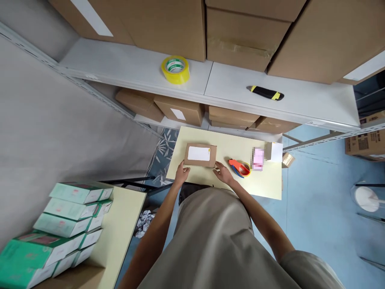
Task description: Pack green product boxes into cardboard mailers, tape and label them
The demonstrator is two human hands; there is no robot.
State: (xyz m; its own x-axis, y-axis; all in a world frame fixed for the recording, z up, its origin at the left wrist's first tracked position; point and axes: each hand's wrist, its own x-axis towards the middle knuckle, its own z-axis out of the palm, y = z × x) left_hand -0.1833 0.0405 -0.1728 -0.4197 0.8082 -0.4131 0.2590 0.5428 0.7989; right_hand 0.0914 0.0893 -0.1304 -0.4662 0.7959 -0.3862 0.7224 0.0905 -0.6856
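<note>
A small brown cardboard box (200, 163) with a white label (199, 153) on top lies on the pale yellow table (207, 134). At its near left corner is my left hand (181, 174), the fingers along the side and the thumb by the near edge. My right hand (223, 173) holds the near right corner in the same way. Just right of that hand lies a tape dispenser (240, 167) in orange and blue. Beyond it are a pink item (258, 159), blurred out, and a white box (274, 152).
On the shelf (132, 60) above are a yellow tape roll (175, 70), a black and yellow utility knife (265, 93) and large cartons (168, 28). More cartons (180, 110) sit below. Green and white boxes (64, 224) are stacked on another table (126, 212) at left.
</note>
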